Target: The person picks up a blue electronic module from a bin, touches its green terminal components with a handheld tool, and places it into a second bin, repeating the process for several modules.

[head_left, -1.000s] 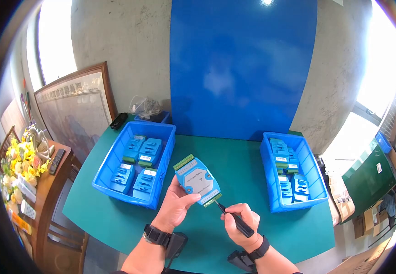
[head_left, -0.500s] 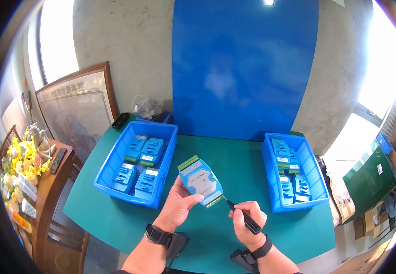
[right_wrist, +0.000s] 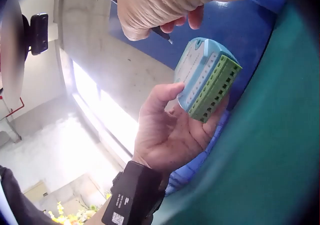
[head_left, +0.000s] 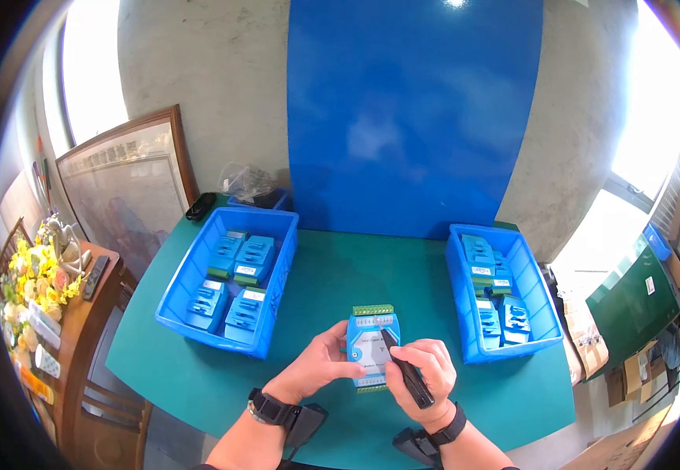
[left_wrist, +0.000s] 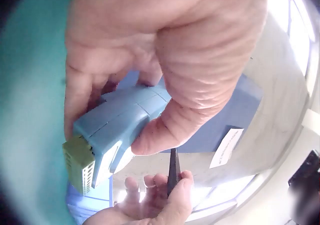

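Note:
In the head view my left hand (head_left: 312, 370) grips a light-blue module (head_left: 367, 352) by its left side, thumb on its pale labelled face. Green screw terminal blocks (head_left: 373, 310) line its far and near ends. My right hand (head_left: 428, 370) holds a black-handled screwdriver (head_left: 414, 382), which overlaps the module's right side and slants toward its far end. In the right wrist view the thin metal screwdriver tip (right_wrist: 170, 41) shows just off the module (right_wrist: 198, 70). The left wrist view shows my left thumb (left_wrist: 160, 135) pressing the module from above.
On the green table (head_left: 340, 270), a blue bin (head_left: 255, 345) at left and another blue bin (head_left: 512, 354) at right each hold several similar modules. Behind the table stands a blue panel (head_left: 414, 117). A small bin with a clear bag (head_left: 250, 184) sits at the back left.
My left hand has turned the module from tilted to nearly straight and brought it right and nearer. The screwdriver has gone from its near terminal block to over its face, pointing at the far end.

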A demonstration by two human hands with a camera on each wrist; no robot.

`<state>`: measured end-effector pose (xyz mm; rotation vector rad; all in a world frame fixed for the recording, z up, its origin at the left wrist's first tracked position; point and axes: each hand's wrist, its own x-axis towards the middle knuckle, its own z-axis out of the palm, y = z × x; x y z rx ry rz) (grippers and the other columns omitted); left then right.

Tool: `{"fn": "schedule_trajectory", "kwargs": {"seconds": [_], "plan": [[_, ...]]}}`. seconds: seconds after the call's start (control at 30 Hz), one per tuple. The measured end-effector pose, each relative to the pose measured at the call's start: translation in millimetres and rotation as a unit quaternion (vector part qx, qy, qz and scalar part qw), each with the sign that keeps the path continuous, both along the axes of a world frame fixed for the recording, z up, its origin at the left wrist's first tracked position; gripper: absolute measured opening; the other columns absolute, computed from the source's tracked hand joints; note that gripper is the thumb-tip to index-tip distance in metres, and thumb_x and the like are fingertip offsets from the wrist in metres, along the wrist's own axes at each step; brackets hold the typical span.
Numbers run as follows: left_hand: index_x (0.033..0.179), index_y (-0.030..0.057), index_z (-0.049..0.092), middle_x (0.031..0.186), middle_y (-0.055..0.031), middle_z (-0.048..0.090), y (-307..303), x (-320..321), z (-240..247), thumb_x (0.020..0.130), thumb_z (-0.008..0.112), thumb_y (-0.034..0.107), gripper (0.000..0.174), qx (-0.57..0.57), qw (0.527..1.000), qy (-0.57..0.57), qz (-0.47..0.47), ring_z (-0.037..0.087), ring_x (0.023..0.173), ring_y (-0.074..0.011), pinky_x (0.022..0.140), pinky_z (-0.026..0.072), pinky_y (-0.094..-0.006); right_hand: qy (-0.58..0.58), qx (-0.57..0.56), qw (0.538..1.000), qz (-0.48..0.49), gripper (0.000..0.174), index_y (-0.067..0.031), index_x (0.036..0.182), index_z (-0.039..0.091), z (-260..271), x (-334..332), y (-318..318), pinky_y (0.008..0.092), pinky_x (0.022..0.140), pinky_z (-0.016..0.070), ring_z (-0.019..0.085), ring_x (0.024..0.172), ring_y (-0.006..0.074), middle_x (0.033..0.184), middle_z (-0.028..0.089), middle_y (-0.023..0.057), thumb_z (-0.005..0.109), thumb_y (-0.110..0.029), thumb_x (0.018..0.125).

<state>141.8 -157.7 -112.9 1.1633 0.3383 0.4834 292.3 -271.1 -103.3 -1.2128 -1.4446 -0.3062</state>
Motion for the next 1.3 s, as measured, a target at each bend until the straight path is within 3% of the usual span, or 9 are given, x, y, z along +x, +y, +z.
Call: {"fn": "schedule_trajectory", "kwargs": {"seconds": [0.43,0.57,0.67,0.8,0.9,0.97,1.1,1.2,1.3], "plan": [[0.134,0.0021,0.044,0.126,-0.0084,0.055,1.2,0.6,-7.6,0.069,0.069,-0.007,0.071,0.011,1.0,-0.003,0.026,0.054,0.117,-0.0205,0.101,0.0435,-0.0371,0.06,-0.002,0.994,-0.092,0.024,-0.0045,0.095,0.066,-3.8,8.9,1.8,0.034,0.067,0.0487,0.062,0.071,0.0262,0.082,0.066,0.0104,0.07,0.002,0.073],[0.131,0.0036,0.047,0.123,-0.0081,0.059,-0.5,-3.1,2.3,0.065,0.07,-0.009,0.071,0.006,1.0,-0.019,0.02,0.056,0.115,-0.0206,0.102,0.0426,-0.0384,0.227,-0.065,0.972,-0.002,0.032,-0.0038,0.109,0.062,15.3,11.5,-3.1,0.0313,0.073,0.0528,0.066,0.082,0.0285,0.092,0.068,0.0144,0.074,-0.009,0.08],[0.131,0.0032,0.048,0.12,-0.0081,0.06,-0.3,-6.0,5.0,0.066,0.069,-0.011,0.07,0.029,0.999,-0.006,-0.031,0.057,0.114,-0.0204,0.099,0.0452,-0.0378,-0.08,-0.111,0.99,-0.035,0.035,-0.0081,0.109,0.062,46.5,30.9,-8.1,0.0336,0.07,0.0528,0.066,0.08,0.0295,0.092,0.068,0.0137,0.076,-0.022,0.08],[0.136,0.0021,0.042,0.123,-0.0078,0.056,-8.2,-2.3,2.4,0.071,0.068,-0.01,0.071,0.052,0.986,-0.018,-0.156,0.057,0.111,-0.0186,0.096,0.0466,-0.0338,-0.118,-0.348,0.929,0.045,0.035,-0.0103,0.101,0.063,87.9,35.2,-24.9,0.0397,0.057,0.0471,0.063,0.069,0.0303,0.076,0.065,0.0098,0.071,-0.039,0.081],[0.14,0.0056,0.04,0.126,-0.008,0.054,-26.6,6.4,12.3,0.075,0.07,-0.008,0.073,0.046,0.983,-0.023,-0.175,0.057,0.111,-0.0187,0.097,0.0461,-0.0344,-0.174,-0.441,0.877,0.079,0.032,-0.0123,0.099,0.064,100.7,54.5,-34.4,0.0395,0.056,0.0458,0.061,0.063,0.031,0.07,0.063,0.0096,0.071,-0.038,0.081],[0.143,0.0094,0.037,0.13,-0.0094,0.051,-29.3,6.8,11.4,0.077,0.072,-0.005,0.076,0.039,0.987,-0.023,-0.154,0.056,0.114,-0.0198,0.099,0.0459,-0.0343,-0.169,-0.4,0.897,0.077,0.029,-0.0139,0.1,0.064,121.7,62.9,-49.5,0.0386,0.058,0.0477,0.063,0.065,0.0307,0.072,0.065,0.0083,0.071,-0.034,0.081],[0.135,0.0057,0.044,0.124,-0.0118,0.053,-22.4,4.0,8.8,0.08,0.07,-0.002,0.061,0.067,0.997,-0.004,-0.04,0.058,0.11,-0.0219,0.096,0.0481,-0.0349,-0.144,-0.334,0.926,-0.102,0.023,-0.0098,0.102,0.064,162.7,101.6,-89.7,0.0359,0.068,0.0503,0.064,0.079,0.0314,0.09,0.067,0.0106,0.069,-0.022,0.082],[0.121,0.0009,0.052,0.113,-0.0113,0.058,-17.4,4.1,9.8,0.085,0.066,0.004,0.039,0.026,0.999,0.004,0.038,0.061,0.1,-0.0205,0.086,0.0515,-0.0325,-0.003,-0.282,0.944,-0.171,0.026,-0.0035,0.101,0.061,174.7,156.7,-96.6,0.0291,0.064,0.0483,0.063,0.068,0.0187,0.079,0.064,0.0121,0.072,-0.01,0.079],[0.116,0.0009,0.055,0.107,-0.0105,0.06,-14.5,8.7,10.3,0.086,0.066,0.007,0.032,-0.035,0.998,0.024,0.052,0.063,0.092,-0.0192,0.08,0.0533,-0.0311,-0.038,-0.242,0.936,-0.253,0.024,-0.0036,0.1,0.059,158.3,220.7,-81.5,0.0311,0.065,0.0477,0.058,0.067,0.0187,0.077,0.062,0.0114,0.072,-0.012,0.081]]}}
